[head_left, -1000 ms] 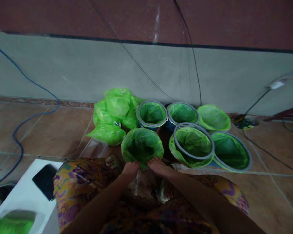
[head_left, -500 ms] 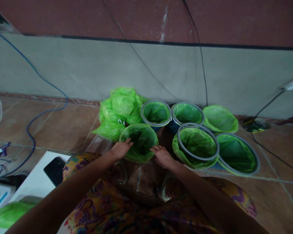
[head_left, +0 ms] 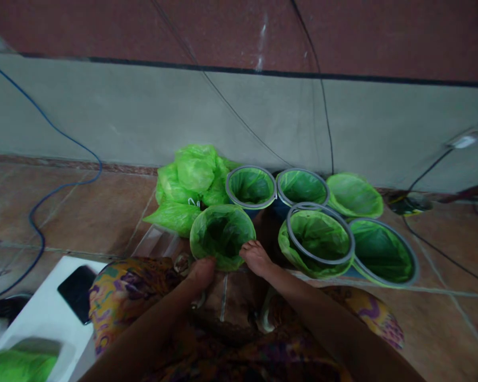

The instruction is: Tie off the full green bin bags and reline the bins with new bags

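A bin lined with a thin green bag [head_left: 245, 223] stands in front of me between my knees, its liner folded out over the rim. My right hand [head_left: 257, 258] has its fingers curled over the liner's edge at the right side of the rim. At the near left side of the same bin is my left hand [head_left: 202, 271], low against the outside; its fingers are hidden. To the right stands another green-lined bin [head_left: 289, 252] with a loose grey ring [head_left: 352, 241] lying tilted on top of it.
Behind are two lined bins with grey rings [head_left: 228, 185] [head_left: 326, 187]. A ringless lined bin [head_left: 354, 195] and a ringed one [head_left: 412, 260] stand right. Green bags [head_left: 195, 170] are heaped left. A phone [head_left: 78, 293] lies on a white surface [head_left: 35, 323]. Cables cross wall and floor.
My left hand has moved from the rim's left side down to the bin's near outer side. My right hand stays at the right rim. The view has shifted slightly.
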`<control>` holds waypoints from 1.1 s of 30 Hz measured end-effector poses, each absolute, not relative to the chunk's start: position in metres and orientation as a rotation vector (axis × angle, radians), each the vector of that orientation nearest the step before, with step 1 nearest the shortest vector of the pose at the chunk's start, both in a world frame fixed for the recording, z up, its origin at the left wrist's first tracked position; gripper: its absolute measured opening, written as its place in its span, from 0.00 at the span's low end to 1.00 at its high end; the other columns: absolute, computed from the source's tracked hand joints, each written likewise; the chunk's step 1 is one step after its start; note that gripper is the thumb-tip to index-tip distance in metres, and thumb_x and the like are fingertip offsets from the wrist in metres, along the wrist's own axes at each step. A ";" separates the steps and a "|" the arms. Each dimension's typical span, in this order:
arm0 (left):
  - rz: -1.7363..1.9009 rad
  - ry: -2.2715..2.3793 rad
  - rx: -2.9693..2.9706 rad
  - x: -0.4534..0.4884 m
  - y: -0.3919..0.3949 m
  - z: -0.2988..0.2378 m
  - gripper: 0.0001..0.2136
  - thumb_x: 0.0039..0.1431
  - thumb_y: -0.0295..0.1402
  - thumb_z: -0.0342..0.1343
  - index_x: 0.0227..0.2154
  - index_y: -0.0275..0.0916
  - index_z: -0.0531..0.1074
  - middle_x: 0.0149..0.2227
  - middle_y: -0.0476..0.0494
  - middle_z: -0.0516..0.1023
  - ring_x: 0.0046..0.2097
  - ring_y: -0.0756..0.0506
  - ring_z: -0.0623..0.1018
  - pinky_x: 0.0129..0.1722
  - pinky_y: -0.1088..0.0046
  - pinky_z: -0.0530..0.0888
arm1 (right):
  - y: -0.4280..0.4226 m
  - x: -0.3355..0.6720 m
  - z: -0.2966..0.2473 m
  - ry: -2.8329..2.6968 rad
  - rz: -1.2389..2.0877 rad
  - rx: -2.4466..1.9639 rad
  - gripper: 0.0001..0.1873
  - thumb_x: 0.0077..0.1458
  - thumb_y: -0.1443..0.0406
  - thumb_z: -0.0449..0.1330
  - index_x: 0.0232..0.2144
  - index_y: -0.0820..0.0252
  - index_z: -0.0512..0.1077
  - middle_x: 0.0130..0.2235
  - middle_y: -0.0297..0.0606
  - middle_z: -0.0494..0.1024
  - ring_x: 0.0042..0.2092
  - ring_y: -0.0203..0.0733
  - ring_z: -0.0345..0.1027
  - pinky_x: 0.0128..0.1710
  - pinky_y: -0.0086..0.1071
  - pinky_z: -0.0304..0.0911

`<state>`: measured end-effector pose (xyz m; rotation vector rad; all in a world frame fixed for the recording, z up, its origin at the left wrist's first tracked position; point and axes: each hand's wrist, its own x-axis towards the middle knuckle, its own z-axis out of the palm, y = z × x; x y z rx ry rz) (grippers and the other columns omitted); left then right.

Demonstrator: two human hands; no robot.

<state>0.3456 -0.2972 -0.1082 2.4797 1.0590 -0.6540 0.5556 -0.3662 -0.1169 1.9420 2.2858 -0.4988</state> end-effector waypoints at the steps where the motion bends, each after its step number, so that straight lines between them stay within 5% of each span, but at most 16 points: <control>1: -0.648 1.085 2.474 0.345 -0.296 -0.110 0.14 0.59 0.22 0.41 0.41 0.33 0.71 0.40 0.36 0.77 0.42 0.41 0.78 0.40 0.68 0.73 | -0.364 0.554 -0.117 2.269 -0.485 1.956 0.09 0.59 0.69 0.53 0.33 0.59 0.73 0.37 0.41 0.74 0.45 0.44 0.60 0.46 0.37 0.52; 9: -0.584 1.285 2.390 0.345 -0.290 -0.123 0.15 0.60 0.22 0.38 0.40 0.32 0.70 0.37 0.35 0.78 0.41 0.42 0.79 0.38 0.68 0.73 | -0.357 0.547 -0.119 2.158 -0.454 2.092 0.13 0.59 0.73 0.48 0.37 0.62 0.72 0.41 0.44 0.74 0.47 0.46 0.60 0.47 0.39 0.52; 19: -0.344 1.446 2.312 0.348 -0.289 -0.101 0.16 0.62 0.25 0.39 0.48 0.36 0.67 0.44 0.39 0.76 0.42 0.45 0.78 0.41 0.71 0.71 | -0.363 0.560 -0.102 2.482 -0.780 1.909 0.19 0.46 0.72 0.58 0.42 0.55 0.73 0.52 0.38 0.69 0.54 0.45 0.56 0.52 0.39 0.50; 25: -0.343 1.088 2.432 0.347 -0.312 -0.080 0.12 0.61 0.29 0.43 0.44 0.41 0.68 0.46 0.43 0.72 0.43 0.47 0.76 0.41 0.73 0.71 | -0.365 0.556 -0.109 2.439 -0.755 1.891 0.08 0.54 0.69 0.55 0.35 0.57 0.73 0.43 0.38 0.73 0.50 0.43 0.59 0.50 0.37 0.51; 33: -0.582 0.935 2.543 0.352 -0.322 -0.095 0.15 0.61 0.25 0.42 0.47 0.36 0.69 0.47 0.37 0.72 0.49 0.42 0.74 0.44 0.66 0.72 | -0.359 0.548 -0.117 2.323 -0.624 1.994 0.09 0.58 0.68 0.52 0.33 0.61 0.72 0.37 0.40 0.74 0.43 0.42 0.62 0.45 0.36 0.52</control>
